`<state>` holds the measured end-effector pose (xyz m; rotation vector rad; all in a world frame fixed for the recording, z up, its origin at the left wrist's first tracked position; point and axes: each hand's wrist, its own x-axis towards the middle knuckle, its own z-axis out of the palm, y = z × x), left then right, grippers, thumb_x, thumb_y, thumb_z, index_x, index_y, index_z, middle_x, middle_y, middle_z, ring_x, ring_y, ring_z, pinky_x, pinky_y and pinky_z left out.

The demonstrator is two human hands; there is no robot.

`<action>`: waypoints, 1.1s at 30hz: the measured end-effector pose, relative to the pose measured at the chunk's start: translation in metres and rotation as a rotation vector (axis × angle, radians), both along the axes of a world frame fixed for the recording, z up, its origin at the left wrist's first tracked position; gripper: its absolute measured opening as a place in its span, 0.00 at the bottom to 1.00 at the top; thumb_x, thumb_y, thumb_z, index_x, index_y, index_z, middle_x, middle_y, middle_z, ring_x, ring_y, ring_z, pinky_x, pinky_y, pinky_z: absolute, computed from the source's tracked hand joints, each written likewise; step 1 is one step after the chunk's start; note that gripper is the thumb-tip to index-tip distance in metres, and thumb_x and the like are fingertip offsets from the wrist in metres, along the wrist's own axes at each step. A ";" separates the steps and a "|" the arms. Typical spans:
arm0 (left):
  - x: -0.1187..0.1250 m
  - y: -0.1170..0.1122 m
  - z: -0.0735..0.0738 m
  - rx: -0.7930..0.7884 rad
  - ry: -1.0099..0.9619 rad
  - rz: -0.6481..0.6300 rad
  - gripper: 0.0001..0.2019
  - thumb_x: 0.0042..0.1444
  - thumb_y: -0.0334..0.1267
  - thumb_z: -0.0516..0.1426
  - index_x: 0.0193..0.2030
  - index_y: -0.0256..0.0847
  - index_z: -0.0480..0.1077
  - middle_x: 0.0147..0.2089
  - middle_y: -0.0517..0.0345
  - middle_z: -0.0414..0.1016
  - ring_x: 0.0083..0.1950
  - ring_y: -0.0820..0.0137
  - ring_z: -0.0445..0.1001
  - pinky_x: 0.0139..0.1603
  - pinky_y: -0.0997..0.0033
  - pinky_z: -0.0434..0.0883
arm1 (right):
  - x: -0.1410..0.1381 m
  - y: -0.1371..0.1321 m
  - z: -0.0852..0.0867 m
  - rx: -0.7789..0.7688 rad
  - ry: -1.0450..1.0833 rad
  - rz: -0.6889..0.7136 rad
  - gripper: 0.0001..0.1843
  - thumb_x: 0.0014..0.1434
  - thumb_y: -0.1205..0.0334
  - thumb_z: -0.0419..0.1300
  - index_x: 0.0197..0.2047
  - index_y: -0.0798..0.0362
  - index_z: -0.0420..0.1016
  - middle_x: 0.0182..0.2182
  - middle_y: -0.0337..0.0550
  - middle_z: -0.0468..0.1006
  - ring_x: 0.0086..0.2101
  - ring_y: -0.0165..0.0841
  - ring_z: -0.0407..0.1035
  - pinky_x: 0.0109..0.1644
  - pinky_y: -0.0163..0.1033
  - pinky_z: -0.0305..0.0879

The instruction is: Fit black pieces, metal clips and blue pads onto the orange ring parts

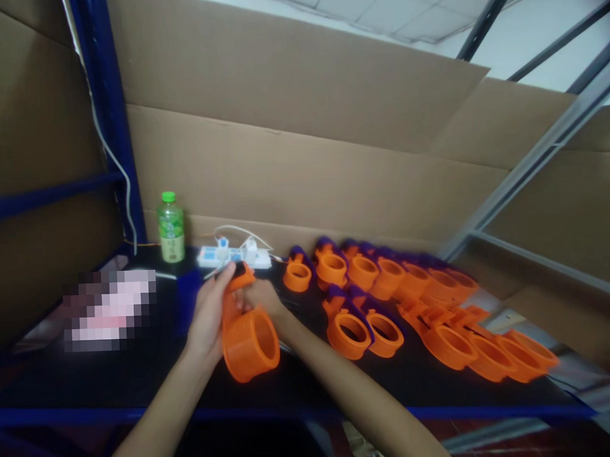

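In the middle of the head view, my left hand (207, 318) is wrapped around the upright of an orange plastic ring holder (252, 350). The holder's wide open ring hangs at the bottom, and a black piece shows at its top end. My right hand (263, 302) is close beside the upper part of the holder, with its fingers curled inward. Part of that hand is hidden behind the holder, so what it grips cannot be made out. Several similar orange ring holders (349, 333) with dark blue upper parts lie to the right.
A white power strip (234, 256) with plugs and cables lies behind my hands. A green-capped bottle (171, 228) stands at the back left. More orange holders (452, 347) without blue parts crowd the table's right. Cardboard walls (307, 162) and a blue post (108, 122) surround the dark tabletop.
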<state>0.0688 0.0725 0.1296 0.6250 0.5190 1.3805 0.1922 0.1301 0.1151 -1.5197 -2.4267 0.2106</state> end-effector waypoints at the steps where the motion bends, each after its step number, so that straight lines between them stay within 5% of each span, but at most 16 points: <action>1: 0.000 0.000 0.001 -0.006 -0.009 -0.002 0.19 0.53 0.50 0.67 0.43 0.36 0.73 0.19 0.65 0.67 0.21 0.74 0.69 0.26 0.75 0.70 | 0.005 -0.001 0.002 0.022 0.042 -0.021 0.09 0.64 0.67 0.57 0.38 0.52 0.80 0.34 0.44 0.82 0.37 0.33 0.75 0.37 0.32 0.65; 8: 0.003 -0.001 0.002 -0.018 -0.038 0.032 0.17 0.52 0.46 0.68 0.43 0.37 0.73 0.22 0.64 0.70 0.21 0.76 0.68 0.26 0.75 0.71 | 0.053 -0.027 0.026 0.195 0.417 -0.175 0.16 0.67 0.55 0.57 0.46 0.58 0.79 0.37 0.48 0.82 0.33 0.32 0.75 0.36 0.34 0.68; 12: 0.007 -0.003 0.000 -0.010 -0.003 0.025 0.18 0.49 0.45 0.70 0.41 0.38 0.72 0.22 0.65 0.69 0.20 0.76 0.66 0.26 0.73 0.72 | 0.052 -0.057 0.034 0.377 0.682 -0.071 0.11 0.62 0.55 0.64 0.39 0.54 0.81 0.35 0.45 0.83 0.31 0.31 0.74 0.34 0.35 0.69; 20: 0.009 -0.004 0.002 -0.006 0.020 -0.007 0.16 0.52 0.45 0.68 0.35 0.40 0.67 0.19 0.66 0.66 0.19 0.77 0.65 0.25 0.76 0.69 | 0.034 -0.078 0.033 0.690 0.578 0.146 0.05 0.62 0.70 0.64 0.40 0.52 0.79 0.37 0.44 0.84 0.39 0.34 0.77 0.45 0.41 0.74; 33: 0.007 -0.007 -0.001 0.070 0.179 -0.061 0.17 0.55 0.50 0.65 0.31 0.41 0.66 0.17 0.68 0.61 0.18 0.74 0.64 0.25 0.74 0.69 | 0.052 -0.080 0.036 0.740 0.333 0.262 0.06 0.63 0.72 0.63 0.43 0.53 0.76 0.38 0.46 0.82 0.37 0.32 0.75 0.42 0.39 0.73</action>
